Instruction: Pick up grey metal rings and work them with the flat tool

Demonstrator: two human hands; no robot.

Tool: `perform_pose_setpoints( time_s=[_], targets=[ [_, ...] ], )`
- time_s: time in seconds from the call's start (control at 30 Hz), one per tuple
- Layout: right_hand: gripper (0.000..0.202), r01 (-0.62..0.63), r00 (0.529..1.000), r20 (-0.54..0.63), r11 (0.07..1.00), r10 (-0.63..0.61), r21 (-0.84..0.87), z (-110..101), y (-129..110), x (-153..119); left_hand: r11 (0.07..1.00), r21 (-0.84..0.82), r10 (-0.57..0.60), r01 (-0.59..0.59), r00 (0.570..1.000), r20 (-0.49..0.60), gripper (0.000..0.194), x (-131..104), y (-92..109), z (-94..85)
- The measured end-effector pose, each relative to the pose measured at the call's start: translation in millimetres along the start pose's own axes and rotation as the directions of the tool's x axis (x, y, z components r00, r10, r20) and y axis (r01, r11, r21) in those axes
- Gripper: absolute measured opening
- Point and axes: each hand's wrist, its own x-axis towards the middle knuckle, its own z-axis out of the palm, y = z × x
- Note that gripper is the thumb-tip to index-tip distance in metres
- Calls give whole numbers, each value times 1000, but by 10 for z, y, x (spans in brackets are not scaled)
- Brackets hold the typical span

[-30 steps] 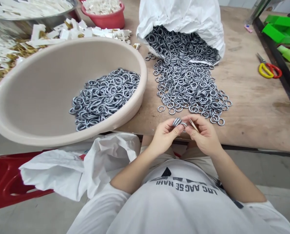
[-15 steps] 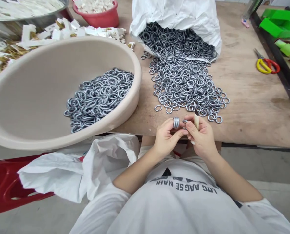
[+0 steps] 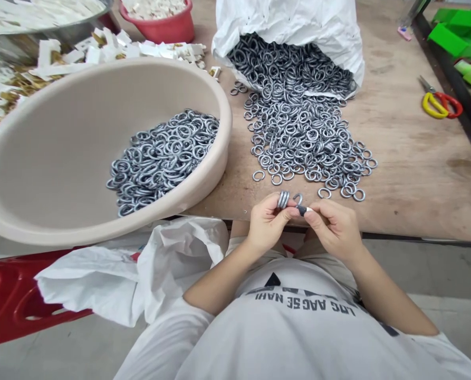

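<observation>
My left hand (image 3: 266, 224) pinches one silver-grey ring (image 3: 297, 198) between its fingertips. A few more rings (image 3: 283, 199) sit stacked around a finger of that hand. Closed on a slim pale tool with a dark tip (image 3: 302, 210), my right hand (image 3: 337, 227) holds that tip against or very near the pinched ring. Most of the tool is hidden by the fingers, and its exact kind does not show. Just beyond both hands, a heap of loose grey rings (image 3: 302, 132) spills over the tabletop from a white sack (image 3: 286, 21).
At the left, a large beige basin (image 3: 53, 132) holds many similar rings. White pieces (image 3: 77, 55), a red bowl (image 3: 160, 26) and a metal pan (image 3: 13, 45) lie behind it. Scissors (image 3: 436, 104) and green trays (image 3: 457, 37) are at the right. A white bag (image 3: 180, 248) hangs below.
The right hand has turned the tool from pointing up to pointing left at the ring. The fingertips have moved slightly apart. The view has shifted a little.
</observation>
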Motion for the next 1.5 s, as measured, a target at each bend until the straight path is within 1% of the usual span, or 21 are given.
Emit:
perform_pose_setpoints(
  time_s=[0.13,0.2,0.27,0.33,0.37,0.43,0.53,0.6,0.63,0.7,0.77,0.8,0.87,0.93,1.0,1.07,1.13,1.23,1.3,1.37,1.5],
  targets=[
    [29,-13,999,49,999,11,40,27,-14,23,1000,10,24,-24,1000,14,30,30,11,-14],
    [30,-53,998,48,997,50,59,37,14,50,999,16,46,-47,998,43,28,41,24,-36],
    [32,-139,990,-30,989,141,55,26,85,89,996,15,80,-82,990,115,27,42,36,-65],
    [36,-236,960,-151,971,237,25,-12,184,130,995,-10,104,-104,978,183,28,37,39,-91],
    [37,-266,946,-196,964,259,-11,-39,234,145,995,-31,95,-91,977,190,28,36,34,-99],
    [35,-291,942,-225,942,251,-169,-90,316,158,994,-104,39,-25,990,137,26,44,13,-104],
    [32,-289,957,-178,834,231,-470,-125,379,140,972,-230,-35,42,999,36,26,83,-30,-80],
    [29,-285,958,-145,780,247,-556,-128,389,127,968,-250,-31,33,999,14,26,106,-44,-56],
    [27,-285,958,-139,785,251,-549,-129,386,125,971,-238,-25,27,1000,11,26,113,-42,-46],
    [24,-269,963,-126,864,238,-426,-135,357,129,980,-197,-9,12,1000,14,25,113,-25,-34],
    [23,-228,972,-93,958,214,-175,-135,294,137,989,-149,18,-11,999,44,26,104,5,-30],
    [23,-212,976,-59,977,210,-24,-125,252,139,993,-119,32,-24,997,73,28,100,21,-31],
    [27,-230,973,41,938,227,260,-77,166,138,997,-57,61,-54,988,140,32,94,46,-33],
    [30,-305,952,148,830,266,467,-1,97,133,996,-19,84,-82,981,177,30,92,52,-34],
    [33,-373,927,208,707,312,601,78,59,134,996,-26,94,-91,981,168,29,86,40,-34],
    [33,-406,905,213,603,367,686,131,44,146,995,-40,101,-96,985,140,36,76,19,-34],
    [32,-425,885,220,519,410,741,152,34,165,989,1,145,-146,983,114,41,62,3,-34],
    [37,-479,857,298,439,420,760,155,13,186,945,135,287,-299,953,101,30,48,0,-34],
    [37,-502,848,333,421,413,756,163,0,186,906,192,362,-377,926,108,22,46,5,-30],
    [36,-481,857,306,434,414,761,181,-8,171,888,203,399,-413,910,108,18,49,8,-21],
    [39,-427,891,258,495,374,757,226,-13,124,891,199,395,-407,913,102,21,62,15,0]
  ],
)
